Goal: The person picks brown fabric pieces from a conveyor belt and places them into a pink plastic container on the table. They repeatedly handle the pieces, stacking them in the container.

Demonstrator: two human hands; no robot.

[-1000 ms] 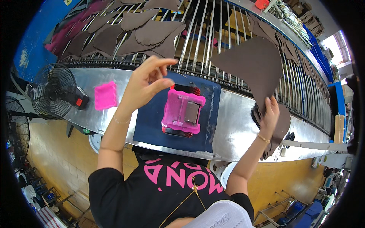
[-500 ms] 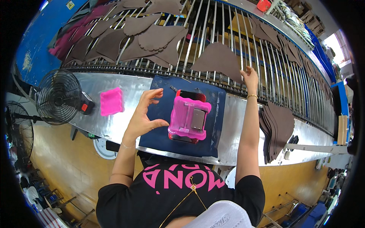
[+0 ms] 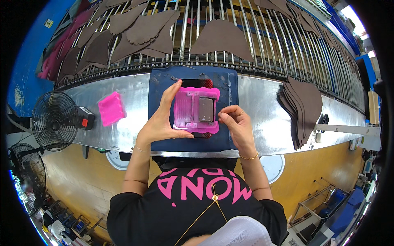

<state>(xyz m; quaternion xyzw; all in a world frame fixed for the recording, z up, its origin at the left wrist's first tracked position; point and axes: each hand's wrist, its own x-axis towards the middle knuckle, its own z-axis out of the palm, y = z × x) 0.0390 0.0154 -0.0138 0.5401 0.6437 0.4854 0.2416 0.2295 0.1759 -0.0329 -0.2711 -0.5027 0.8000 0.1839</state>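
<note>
2 bare hands flank a pink, scalloped-edged tray (image 3: pixel 184 107) at the middle of a metal worktop (image 3: pixel 256 94). The left hand (image 3: pixel 162 123) is spread wide around the tray's left side, fingers toward its far corner and thumb along its near edge; whether it presses on the plastic cannot be told. The right hand (image 3: pixel 240 125) is narrow, thumb and forefinger drawn together just beside the tray's right edge; whether anything sits between them cannot be told.

Inside the tray, in its right half, lies 1 dark grey-brown block (image 3: pixel 206 110), its long axis pointing away from the person. That places it to the left of the right fingertips, and the right hand is nearer to it than the left. The tray's left half shows a ribbed pink floor.

Beneath the tray, a black-and-red box (image 3: pixel 207 83) juts out at the far and near sides, all on a dark blue mat (image 3: pixel 227 96). To the left rests a 2nd pink tray (image 3: pixel 111 109); no contents are visible in it. To the right, brown cut pieces (image 3: pixel 305 110) lie fanned in a stack. Beyond, 1 broad brown piece (image 3: pixel 221 39) spans metal rods (image 3: pixel 184 33).
</note>
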